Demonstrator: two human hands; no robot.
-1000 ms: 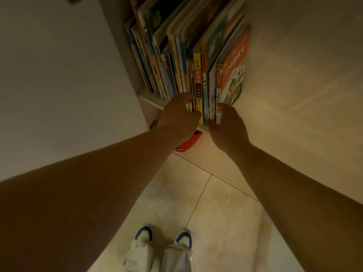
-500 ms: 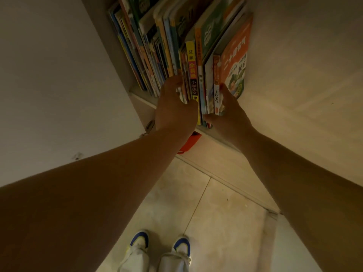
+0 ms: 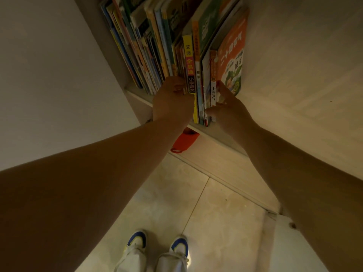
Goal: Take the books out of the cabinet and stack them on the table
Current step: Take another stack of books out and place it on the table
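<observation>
A row of several thin books [image 3: 157,46] stands upright on a cabinet shelf [image 3: 218,134]. At its right end is a group with a yellow-spined book [image 3: 190,61] and an orange-covered book [image 3: 231,57]. My left hand [image 3: 171,101] presses its fingers into the row just left of the yellow spine. My right hand [image 3: 228,108] lies against the orange book's right side, with the thumb on the lower spines. Both hands clamp this group from either side. The books still rest on the shelf.
An orange-red object [image 3: 184,142] sticks out from under the shelf. A white wall [image 3: 49,85] is on the left and a pale cabinet panel [image 3: 304,65] on the right. Below are a tiled floor [image 3: 206,203] and my shoes [image 3: 157,244].
Both hands have reached up from the shelf edge onto the books; my left fingers have dug in beside the yellow spine and my right hand has closed around the orange book's side.
</observation>
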